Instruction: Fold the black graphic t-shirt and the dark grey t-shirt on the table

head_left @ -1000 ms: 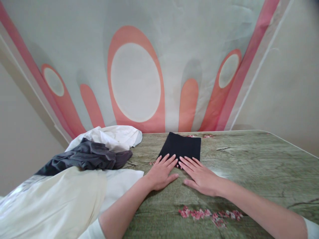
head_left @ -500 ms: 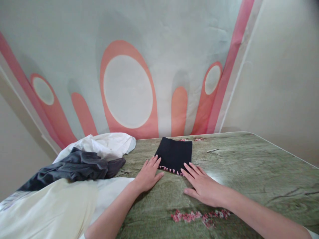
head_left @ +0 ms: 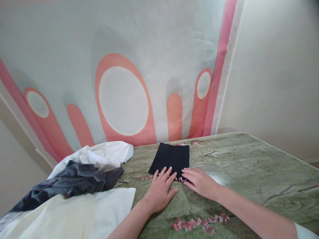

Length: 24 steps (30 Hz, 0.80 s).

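A folded black garment (head_left: 171,157) lies flat on the table, with pink lettering along its near edge, partly under my fingers. My left hand (head_left: 159,191) rests on that near edge, palm down and fingers spread, its thumb on the tabletop. At the near right corner, my right hand (head_left: 199,181) has its fingers drawn together on the cloth, the thumb close beneath them at the edge. The corner itself is partly hidden by those fingers.
On the left of the wood-patterned table (head_left: 239,166) lie a white cloth (head_left: 107,154), a crumpled dark grey garment (head_left: 84,177) and a cream and white garment (head_left: 72,214). A wall with a pink and orange printed covering (head_left: 124,99) rises behind the table's back edge.
My left hand has moved right along the garment's near edge, its fingers now over the lettering. The right hand's fingers and thumb have come together at the corner. The camera view has shifted slightly.
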Available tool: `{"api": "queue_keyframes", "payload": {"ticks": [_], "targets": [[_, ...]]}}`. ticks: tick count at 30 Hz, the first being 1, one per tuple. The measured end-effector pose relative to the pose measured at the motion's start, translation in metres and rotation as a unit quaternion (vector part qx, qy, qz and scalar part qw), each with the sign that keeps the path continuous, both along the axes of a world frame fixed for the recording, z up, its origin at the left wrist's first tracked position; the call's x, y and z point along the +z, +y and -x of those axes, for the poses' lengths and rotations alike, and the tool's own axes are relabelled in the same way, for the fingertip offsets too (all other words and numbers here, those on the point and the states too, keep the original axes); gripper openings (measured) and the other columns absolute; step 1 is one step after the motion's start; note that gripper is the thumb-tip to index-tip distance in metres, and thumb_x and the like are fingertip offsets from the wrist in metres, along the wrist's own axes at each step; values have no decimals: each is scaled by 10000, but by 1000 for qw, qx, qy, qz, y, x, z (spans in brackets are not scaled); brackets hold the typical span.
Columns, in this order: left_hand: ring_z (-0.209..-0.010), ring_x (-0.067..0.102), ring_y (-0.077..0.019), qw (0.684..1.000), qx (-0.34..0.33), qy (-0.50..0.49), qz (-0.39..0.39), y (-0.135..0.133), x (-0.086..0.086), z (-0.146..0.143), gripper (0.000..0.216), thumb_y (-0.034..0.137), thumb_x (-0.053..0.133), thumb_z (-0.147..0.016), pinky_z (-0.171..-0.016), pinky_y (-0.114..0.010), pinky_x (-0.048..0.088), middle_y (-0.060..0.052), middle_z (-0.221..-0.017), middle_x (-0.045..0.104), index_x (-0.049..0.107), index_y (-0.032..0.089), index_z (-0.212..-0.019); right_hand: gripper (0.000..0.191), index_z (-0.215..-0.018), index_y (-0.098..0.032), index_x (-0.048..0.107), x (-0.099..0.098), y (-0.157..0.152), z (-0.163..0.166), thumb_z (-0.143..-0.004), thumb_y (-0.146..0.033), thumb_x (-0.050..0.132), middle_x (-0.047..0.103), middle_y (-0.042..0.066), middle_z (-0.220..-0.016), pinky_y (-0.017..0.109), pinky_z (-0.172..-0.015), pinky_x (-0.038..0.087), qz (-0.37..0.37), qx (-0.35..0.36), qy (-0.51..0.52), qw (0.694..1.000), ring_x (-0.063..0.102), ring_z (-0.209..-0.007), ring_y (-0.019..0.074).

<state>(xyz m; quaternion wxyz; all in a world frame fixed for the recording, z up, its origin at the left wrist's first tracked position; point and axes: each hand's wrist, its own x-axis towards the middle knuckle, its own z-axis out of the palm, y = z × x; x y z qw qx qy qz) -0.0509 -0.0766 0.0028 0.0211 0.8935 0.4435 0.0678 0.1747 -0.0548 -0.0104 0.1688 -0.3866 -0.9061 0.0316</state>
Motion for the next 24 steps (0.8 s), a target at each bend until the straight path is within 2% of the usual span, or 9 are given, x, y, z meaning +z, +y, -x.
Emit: {"api": "queue_keyframes", "payload": {"ticks": [3,6,12,15,19,24], "targets": [[-1336,129,-236,1000,-7,-9,2,1,-1,1,521,453,342,-894,-1049,-513,152,-40,-1459,195,234,287,-1376,286,-1035,-162,624,1,-3,4,-871,-161,389,626,103,-1071,374,-946,392,-55,23,-10,998,564,-1002,215],[-1330,160,-221,1000,-8,-30,-5,3,-3,1,517,406,388,-885,-1063,-494,142,-46,-1443,240,262,263,-1365,308,-1058,-151,591,0,-8,9,-855,-78,371,632,106,-1026,359,-894,429,-87,19,-25,996,577,-963,203],[-1321,197,-175,993,14,-110,-41,7,-7,-4,605,241,436,-857,-1079,-411,186,-76,-1445,226,159,197,-1393,214,-949,-137,602,-5,-8,12,-833,-66,436,634,103,-974,343,-829,447,-122,-16,-49,991,577,-934,201],[-1309,233,-183,991,-2,-123,-49,10,-6,-9,606,210,462,-830,-1076,-417,202,-76,-1425,278,203,202,-1378,161,-887,-148,603,-2,-6,12,-820,-87,471,642,78,-895,341,-827,430,-124,-7,-33,992,579,-870,189],[-1297,265,-177,991,-21,-123,-55,11,-5,-15,599,100,455,-777,-1078,-411,207,-55,-1410,312,298,225,-1342,161,-901,-166,591,5,-15,18,-818,-107,467,642,52,-823,345,-801,415,-134,26,28,990,571,-806,177],[-1267,321,-165,991,-47,-123,-33,13,-8,-13,633,11,432,-701,-1063,-389,246,-34,-1394,347,401,239,-1291,234,-1040,-176,549,8,-26,25,-840,-125,439,650,51,-908,334,-811,407,-138,122,107,977,571,-848,158]]}}
